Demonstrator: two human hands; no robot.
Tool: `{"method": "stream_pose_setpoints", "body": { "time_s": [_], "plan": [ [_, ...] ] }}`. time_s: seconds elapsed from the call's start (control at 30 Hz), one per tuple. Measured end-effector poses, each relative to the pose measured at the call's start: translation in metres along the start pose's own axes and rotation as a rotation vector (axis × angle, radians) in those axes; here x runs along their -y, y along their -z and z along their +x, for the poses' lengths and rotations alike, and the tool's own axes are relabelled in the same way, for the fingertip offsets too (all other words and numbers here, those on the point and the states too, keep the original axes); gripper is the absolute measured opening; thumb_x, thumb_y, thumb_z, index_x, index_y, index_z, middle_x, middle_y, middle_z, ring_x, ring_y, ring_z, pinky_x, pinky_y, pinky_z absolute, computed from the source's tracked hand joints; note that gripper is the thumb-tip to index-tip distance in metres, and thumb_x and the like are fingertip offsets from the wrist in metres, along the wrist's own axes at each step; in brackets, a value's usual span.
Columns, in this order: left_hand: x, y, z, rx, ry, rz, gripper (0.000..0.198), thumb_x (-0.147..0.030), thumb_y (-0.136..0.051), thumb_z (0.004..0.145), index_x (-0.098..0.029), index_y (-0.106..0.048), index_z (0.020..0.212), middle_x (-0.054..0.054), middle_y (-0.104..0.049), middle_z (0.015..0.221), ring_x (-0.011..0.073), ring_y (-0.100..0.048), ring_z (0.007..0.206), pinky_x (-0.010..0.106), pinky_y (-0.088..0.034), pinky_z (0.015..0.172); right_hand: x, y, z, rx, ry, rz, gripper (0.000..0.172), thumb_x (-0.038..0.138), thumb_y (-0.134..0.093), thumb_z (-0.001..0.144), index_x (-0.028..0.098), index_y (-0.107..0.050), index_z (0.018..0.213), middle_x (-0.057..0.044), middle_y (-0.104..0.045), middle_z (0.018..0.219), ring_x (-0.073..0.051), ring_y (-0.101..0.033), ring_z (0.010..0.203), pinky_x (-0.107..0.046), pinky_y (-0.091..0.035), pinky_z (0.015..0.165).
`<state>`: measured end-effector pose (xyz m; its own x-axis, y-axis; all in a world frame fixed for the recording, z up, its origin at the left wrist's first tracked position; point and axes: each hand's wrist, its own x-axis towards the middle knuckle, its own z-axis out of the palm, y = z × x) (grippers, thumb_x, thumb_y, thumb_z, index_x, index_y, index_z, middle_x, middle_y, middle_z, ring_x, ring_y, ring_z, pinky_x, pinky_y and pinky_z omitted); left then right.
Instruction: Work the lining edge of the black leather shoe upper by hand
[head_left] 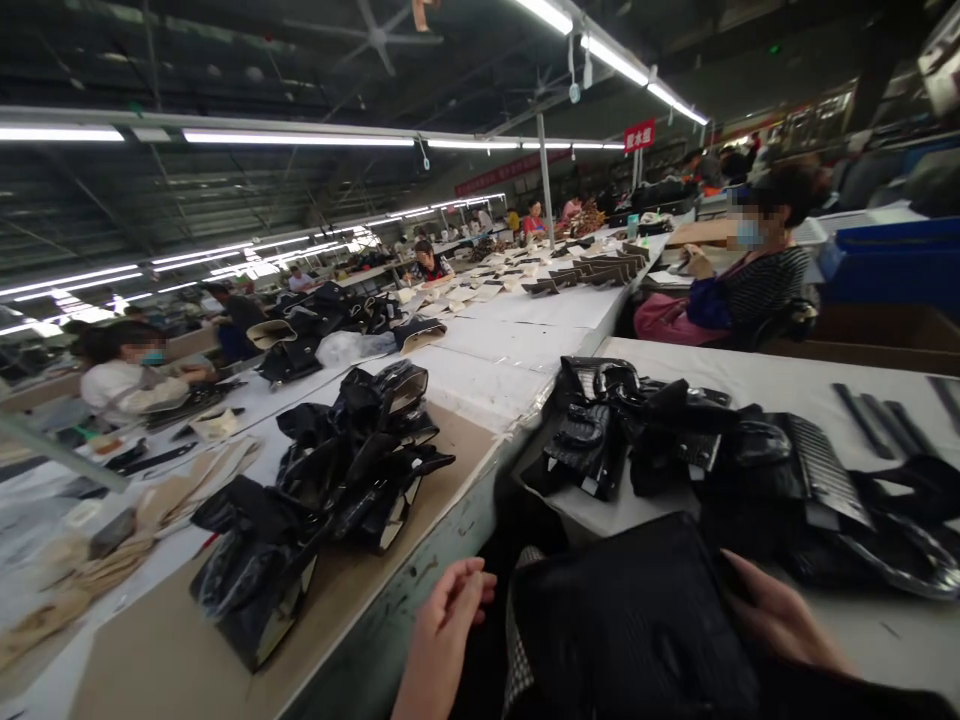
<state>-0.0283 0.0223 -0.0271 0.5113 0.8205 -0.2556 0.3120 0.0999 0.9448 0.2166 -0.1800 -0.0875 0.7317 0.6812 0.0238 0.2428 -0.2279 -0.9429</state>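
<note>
At the far left a seated co-worker in a white top (pixel 124 385) bends over a bench, with tan cut pieces (pixel 71 585) lying nearer the camera. Next, a pile of glossy black pieces (pixel 337 480) sits on the long table (pixel 172 650). The left hand (pixel 448 625) hovers just beside that table's edge, fingers loosely curled toward the thumb and holding nothing. A black textured panel (pixel 637 620) lies low in the middle, in front of the person. The right hand (pixel 780 620) rests on the panel's right edge with fingers stretched out; whether it grips cannot be told. Behind it lies a heap of black parts (pixel 675 430), and further back sits a co-worker in a striped top (pixel 754 285).
</note>
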Motion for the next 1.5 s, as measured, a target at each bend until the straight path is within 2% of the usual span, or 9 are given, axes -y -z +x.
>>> {"method": "stream_pose_setpoints", "body": {
  "time_s": [0.1, 0.23, 0.3, 0.4, 0.63, 0.93, 1.23, 1.4, 1.5],
  "plan": [
    [-0.013, -0.011, -0.010, 0.045, -0.060, 0.005, 0.044, -0.053, -0.055, 0.089, -0.017, -0.063, 0.113, 0.011, -0.073, 0.107, 0.0280, -0.066, 0.103, 0.036, -0.052, 0.084, 0.012, -0.001, -0.022, 0.116, 0.088, -0.313, 0.036, 0.045, -0.043, 0.092, 0.025, -0.067, 0.109, -0.007, -0.079, 0.086, -0.031, -0.075, 0.083, -0.041, -0.061, 0.074],
    [-0.037, -0.049, -0.028, 0.139, -0.290, 0.187, 0.042, -0.047, -0.061, 0.085, -0.020, -0.062, 0.117, 0.011, -0.067, 0.119, 0.0285, -0.062, 0.108, 0.038, -0.051, 0.087, 0.023, -0.028, -0.028, 0.090, 0.248, -0.589, 0.037, 0.029, -0.029, 0.095, 0.023, -0.060, 0.114, -0.008, -0.079, 0.086, -0.029, -0.076, 0.074, -0.039, -0.062, 0.062],
    [-0.046, -0.066, -0.029, 0.137, -0.389, 0.350, 0.042, -0.041, -0.066, 0.082, -0.020, -0.061, 0.118, 0.010, -0.064, 0.121, 0.0283, -0.060, 0.110, 0.041, -0.049, 0.093, 0.022, -0.036, -0.028, 0.116, 0.304, -0.619, 0.040, 0.022, -0.027, 0.094, 0.020, -0.055, 0.123, -0.012, -0.078, 0.105, -0.028, -0.077, 0.084, -0.038, -0.063, 0.065],
    [-0.051, -0.079, -0.021, 0.185, -0.358, 0.499, 0.030, -0.026, -0.067, 0.079, -0.021, -0.063, 0.108, 0.006, -0.067, 0.110, 0.0254, -0.061, 0.102, 0.040, -0.049, 0.092, 0.021, -0.037, -0.028, 0.190, 0.296, -0.610, 0.048, 0.018, -0.024, 0.094, 0.020, -0.043, 0.137, -0.012, -0.068, 0.130, -0.028, -0.075, 0.095, -0.043, -0.063, 0.069],
    [-0.042, -0.077, -0.004, 0.265, -0.346, 0.416, 0.015, -0.023, -0.063, 0.086, -0.024, -0.076, 0.094, 0.001, -0.076, 0.092, 0.0187, -0.069, 0.086, 0.029, -0.051, 0.079, 0.038, -0.025, -0.010, 0.298, 0.165, -0.264, 0.035, 0.035, -0.045, 0.098, 0.033, -0.055, 0.131, 0.001, -0.069, 0.130, -0.023, -0.063, 0.120, -0.039, -0.050, 0.102],
    [-0.032, -0.071, 0.003, 0.331, -0.348, 0.287, 0.019, -0.022, -0.065, 0.086, -0.026, -0.079, 0.099, 0.000, -0.079, 0.092, 0.0179, -0.071, 0.086, 0.025, -0.051, 0.078, 0.037, -0.026, 0.009, 0.359, -0.080, 0.121, 0.031, 0.055, -0.061, 0.088, 0.035, -0.076, 0.105, 0.006, -0.078, 0.099, -0.021, -0.069, 0.098, -0.026, -0.048, 0.088],
    [-0.024, -0.079, 0.015, 0.314, 0.025, -0.022, 0.019, -0.031, -0.072, 0.077, -0.017, -0.078, 0.089, 0.003, -0.077, 0.085, 0.0209, -0.067, 0.082, 0.030, -0.051, 0.077, 0.052, -0.025, 0.019, 0.382, -0.207, 0.186, 0.034, 0.054, -0.063, 0.084, 0.029, -0.078, 0.102, 0.001, -0.079, 0.100, -0.029, -0.068, 0.103, -0.037, -0.048, 0.093],
    [-0.022, -0.082, 0.014, 0.249, -0.249, 0.270, 0.022, -0.035, -0.059, 0.090, -0.018, -0.070, 0.080, 0.002, -0.069, 0.078, 0.0174, -0.061, 0.075, 0.028, -0.046, 0.070, 0.047, -0.027, 0.017, 0.345, -0.089, 0.130, 0.032, 0.052, -0.059, 0.088, 0.028, -0.076, 0.101, -0.004, -0.070, 0.127, -0.031, -0.060, 0.122, -0.044, -0.040, 0.110],
    [-0.021, -0.091, 0.012, 0.190, -0.410, 0.453, 0.025, -0.032, -0.053, 0.092, -0.019, -0.065, 0.075, 0.003, -0.066, 0.078, 0.0175, -0.060, 0.074, 0.029, -0.043, 0.068, 0.040, -0.027, 0.017, 0.352, 0.018, 0.046, 0.032, 0.050, -0.053, 0.093, 0.028, -0.072, 0.106, -0.003, -0.072, 0.122, -0.027, -0.064, 0.116, -0.040, -0.046, 0.106]
  ]
}}
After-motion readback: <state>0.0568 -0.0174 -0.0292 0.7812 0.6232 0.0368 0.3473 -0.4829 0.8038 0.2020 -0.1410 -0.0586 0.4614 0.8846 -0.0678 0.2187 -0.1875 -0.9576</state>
